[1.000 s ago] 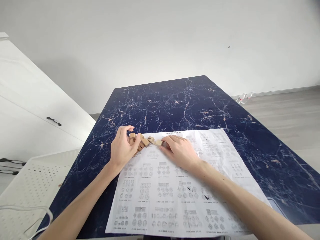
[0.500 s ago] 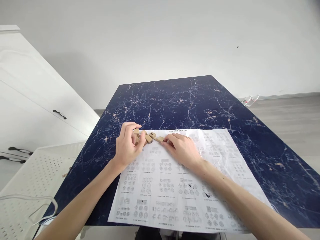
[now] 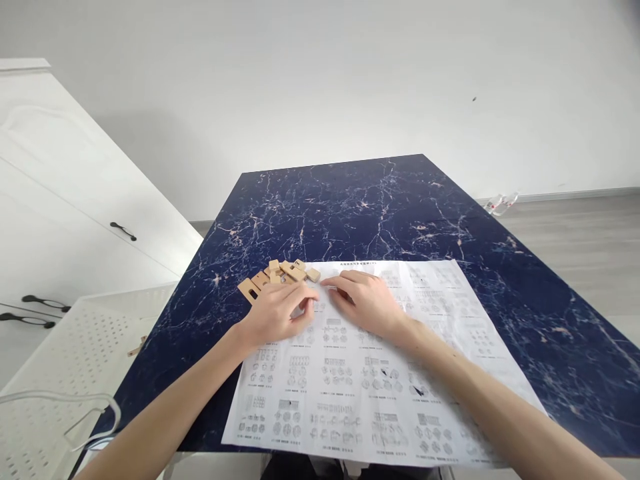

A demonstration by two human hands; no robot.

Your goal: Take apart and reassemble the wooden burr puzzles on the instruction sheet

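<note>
A small pile of wooden blocks (image 3: 294, 271) lies at the far left corner of a large paper sheet (image 3: 345, 397), partly on the paper and partly on the dark blue, marble-patterned surface (image 3: 330, 213). The left hand (image 3: 286, 312) is just on the near side of the pile, covering part of it from view; its fingers are bent, with thumb and forefinger curled towards each other, and I cannot tell whether it grips anything or touches the blocks. The right hand (image 3: 367, 301) lies over the far middle of the sheet, to the right of the pile, with fingers loosely bent, a gap between thumb and forefinger and nothing visible in it. The rightmost block (image 3: 313, 275) sits just beside that forefinger's tip, apart from it. At the pile's left end a flat wooden piece (image 3: 245, 287) shows a dark slot. One block on the far side bears a black mark that looks like a 3 turned sideways. A heading in Chinese characters runs along the sheet's far edge, too small to read surely, and rows of little drawings with captions below fill the paper; the captions cannot be made out.
</note>
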